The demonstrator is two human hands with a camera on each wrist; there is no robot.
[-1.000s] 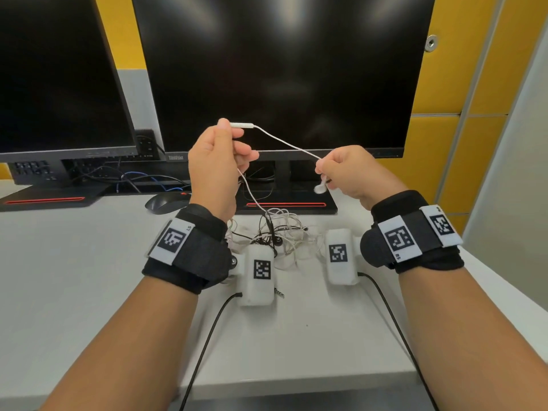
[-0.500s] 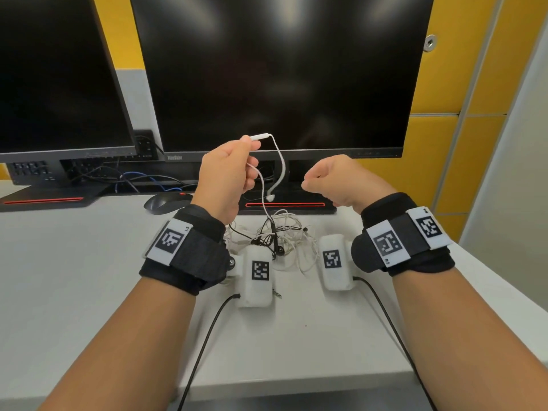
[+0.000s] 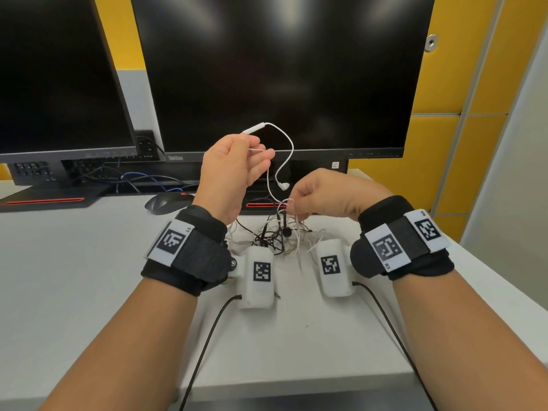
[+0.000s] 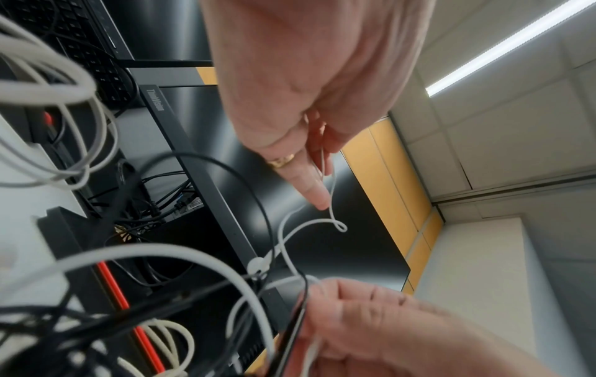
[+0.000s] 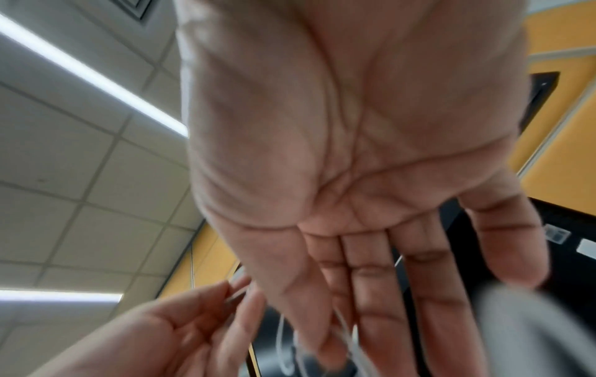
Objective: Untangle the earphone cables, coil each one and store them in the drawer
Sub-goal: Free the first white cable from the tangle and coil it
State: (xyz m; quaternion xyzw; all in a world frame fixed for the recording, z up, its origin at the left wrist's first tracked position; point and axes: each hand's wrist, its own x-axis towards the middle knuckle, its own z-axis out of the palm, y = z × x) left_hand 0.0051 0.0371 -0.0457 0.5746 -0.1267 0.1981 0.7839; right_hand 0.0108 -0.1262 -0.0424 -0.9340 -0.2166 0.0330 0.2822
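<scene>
Right hand (image 3: 323, 193) has dropped the white earbud (image 3: 284, 185), now dangling, and pinches strands atop the tangle (image 3: 278, 232) on the bench (image 3: 74, 277), while left hand (image 3: 231, 170) keeps pinching the white cable (image 3: 286, 137) raised: untangling barely begun.

Two dark monitors (image 3: 275, 75) stood side by side at the back of the white desk (image 3: 65, 277), the right one marked ThinkVision. A black mouse (image 3: 166, 203) lay beside its stand, with blue and black cables (image 3: 142, 179) bunched under the screens. Yellow cabinet panels (image 3: 439, 120) lined the wall behind.
</scene>
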